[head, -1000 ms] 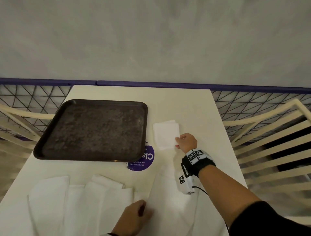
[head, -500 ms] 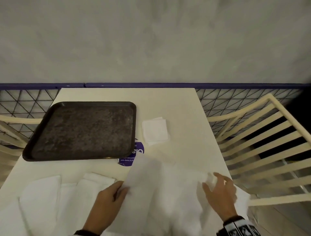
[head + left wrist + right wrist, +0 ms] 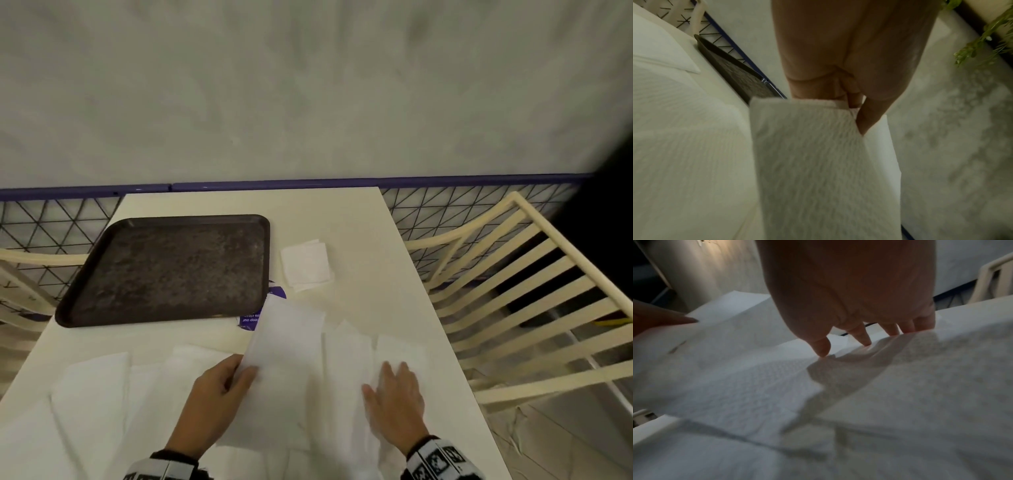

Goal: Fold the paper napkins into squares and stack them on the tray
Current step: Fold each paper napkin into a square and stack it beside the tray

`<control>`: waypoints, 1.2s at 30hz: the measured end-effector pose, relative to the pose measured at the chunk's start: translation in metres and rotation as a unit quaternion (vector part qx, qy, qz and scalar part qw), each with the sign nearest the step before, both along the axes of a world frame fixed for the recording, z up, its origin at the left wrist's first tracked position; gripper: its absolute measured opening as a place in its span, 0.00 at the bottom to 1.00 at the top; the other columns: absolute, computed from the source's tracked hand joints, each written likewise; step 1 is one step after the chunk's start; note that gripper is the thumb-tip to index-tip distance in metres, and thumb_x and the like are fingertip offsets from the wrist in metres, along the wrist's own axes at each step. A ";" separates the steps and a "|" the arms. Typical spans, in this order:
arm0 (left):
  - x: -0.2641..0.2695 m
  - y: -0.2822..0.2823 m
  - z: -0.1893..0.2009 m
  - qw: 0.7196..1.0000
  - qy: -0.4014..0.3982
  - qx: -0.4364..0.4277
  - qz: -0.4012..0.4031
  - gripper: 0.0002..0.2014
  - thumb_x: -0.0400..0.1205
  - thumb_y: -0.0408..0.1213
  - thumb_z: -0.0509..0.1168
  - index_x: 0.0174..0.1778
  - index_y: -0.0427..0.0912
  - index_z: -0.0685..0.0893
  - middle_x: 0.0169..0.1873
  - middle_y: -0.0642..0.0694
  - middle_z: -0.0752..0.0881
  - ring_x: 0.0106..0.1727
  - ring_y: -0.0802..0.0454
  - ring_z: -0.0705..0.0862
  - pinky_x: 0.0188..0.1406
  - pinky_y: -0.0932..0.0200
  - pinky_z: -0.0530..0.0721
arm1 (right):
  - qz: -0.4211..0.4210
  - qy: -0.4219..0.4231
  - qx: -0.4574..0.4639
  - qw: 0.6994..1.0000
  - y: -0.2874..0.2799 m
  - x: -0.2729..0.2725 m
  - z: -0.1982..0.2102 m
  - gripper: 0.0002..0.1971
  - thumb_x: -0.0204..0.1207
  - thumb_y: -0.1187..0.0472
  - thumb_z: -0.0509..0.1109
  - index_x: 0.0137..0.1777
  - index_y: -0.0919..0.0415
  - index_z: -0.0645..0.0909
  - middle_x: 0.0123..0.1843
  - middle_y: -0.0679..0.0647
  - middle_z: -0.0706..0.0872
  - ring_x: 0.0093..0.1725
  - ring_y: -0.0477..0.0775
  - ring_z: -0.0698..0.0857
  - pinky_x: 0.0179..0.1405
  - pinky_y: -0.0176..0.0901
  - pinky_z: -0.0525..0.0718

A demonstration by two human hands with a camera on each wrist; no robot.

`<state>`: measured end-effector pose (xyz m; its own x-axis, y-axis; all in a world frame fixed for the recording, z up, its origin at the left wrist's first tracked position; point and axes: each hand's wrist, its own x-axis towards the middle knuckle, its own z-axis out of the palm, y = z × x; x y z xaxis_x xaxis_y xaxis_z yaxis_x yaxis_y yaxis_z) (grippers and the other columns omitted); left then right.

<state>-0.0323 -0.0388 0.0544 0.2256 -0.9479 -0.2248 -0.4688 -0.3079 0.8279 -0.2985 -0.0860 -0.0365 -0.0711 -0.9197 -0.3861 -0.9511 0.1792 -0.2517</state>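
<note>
The left hand [image 3: 214, 397] is pinching the near left edge of a long white napkin panel [image 3: 284, 346], thumb on top and fingers curled beneath, so its grip is closed on the paper. In the left wrist view the same hand [image 3: 849, 53] is holding the panel's [image 3: 818, 162] end and lifting it off the sheets below. The raised panel is tilting up over the worktop [image 3: 359, 219], its far end reaching toward the near right corner of the tray [image 3: 164, 270] and covering part of a round purple sticker [image 3: 251, 317].

The right hand [image 3: 394, 401] is lying flat, fingers straight and spread, pressing down the right part of the same unfolded napkin [image 3: 346, 359]; its grip is open and holding nothing. From the right wrist, the fingertips [image 3: 822, 348] are touching the paper [image 3: 900, 386] and casting a shadow on it.

More unfolded napkins [image 3: 102, 387] are lying spread over the near left part of the worktop, overlapping one another. One folded square napkin [image 3: 306, 265] is sitting on the worktop just beside the tray's right rim, not on it. The dark, mottled tray is resting on the far left part of the worktop with nothing stacked in it.

A cream slatted chair [image 3: 513, 291] is standing to the right, and a black wire fence with a purple rail [image 3: 308, 184] is running behind the worktop.
</note>
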 end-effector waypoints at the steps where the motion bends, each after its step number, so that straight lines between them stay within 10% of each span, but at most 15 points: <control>1: 0.000 0.001 0.001 1.000 0.016 0.000 0.008 0.08 0.82 0.42 0.62 0.39 0.48 0.84 0.35 0.45 0.87 0.41 0.47 0.84 0.39 0.59 0.80 | 0.011 -0.005 0.005 1.000 -0.001 0.005 0.001 0.32 0.82 0.41 0.51 0.81 0.57 0.52 0.82 0.64 0.49 0.82 0.64 0.50 0.78 0.55 0.57; 8: -0.012 0.003 0.024 0.983 0.178 -0.005 0.038 0.09 0.83 0.39 0.62 0.45 0.41 0.87 0.41 0.45 0.90 0.40 0.50 0.86 0.41 0.56 0.83 | 0.037 -0.170 -0.035 0.984 -0.013 0.022 0.043 0.27 0.82 0.41 0.52 0.77 0.53 0.63 0.80 0.54 0.62 0.80 0.53 0.58 0.77 0.45 0.55; 13: -0.020 -0.002 0.037 0.972 0.227 -0.041 0.030 0.09 0.82 0.37 0.63 0.47 0.39 0.87 0.43 0.39 0.90 0.44 0.46 0.86 0.48 0.47 0.83 | 0.042 -0.507 0.072 0.858 -0.014 0.049 0.102 0.37 0.69 0.28 0.60 0.55 0.64 0.82 0.50 0.55 0.86 0.52 0.52 0.84 0.62 0.45 0.82; 18: -0.023 -0.004 0.045 0.967 0.246 -0.067 0.015 0.09 0.81 0.37 0.63 0.48 0.40 0.87 0.43 0.39 0.90 0.43 0.50 0.86 0.44 0.59 0.84 | 0.046 -0.571 0.039 0.819 -0.011 0.053 0.119 0.14 0.79 0.57 0.67 0.59 0.62 0.84 0.55 0.54 0.90 0.55 0.57 0.87 0.58 0.52 0.82; 23: -0.027 -0.004 0.048 0.971 0.228 -0.077 0.000 0.08 0.81 0.39 0.64 0.51 0.44 0.86 0.45 0.49 0.91 0.46 0.53 0.88 0.43 0.61 0.85 | 0.100 -0.552 0.036 0.827 -0.012 0.049 0.128 0.18 0.78 0.50 0.62 0.57 0.63 0.84 0.53 0.61 0.88 0.50 0.53 0.86 0.52 0.48 0.83; 30: -0.030 -0.004 0.058 0.952 0.291 -0.086 -0.024 0.11 0.84 0.30 0.57 0.56 0.44 0.83 0.47 0.51 0.91 0.47 0.57 0.89 0.39 0.68 0.83 | 0.084 -0.634 0.017 0.768 -0.019 0.041 0.139 0.11 0.81 0.67 0.63 0.55 0.59 0.86 0.49 0.58 0.88 0.47 0.55 0.84 0.43 0.43 0.83; 36: -0.022 -0.005 0.057 0.958 0.278 -0.061 -0.044 0.17 0.83 0.28 0.56 0.36 0.46 0.88 0.45 0.46 0.89 0.50 0.46 0.85 0.49 0.52 0.83 | 0.125 -0.599 -0.010 0.790 -0.017 0.039 0.150 0.20 0.78 0.79 0.56 0.37 0.64 0.87 0.37 0.42 0.83 0.35 0.40 0.79 0.36 0.28 0.75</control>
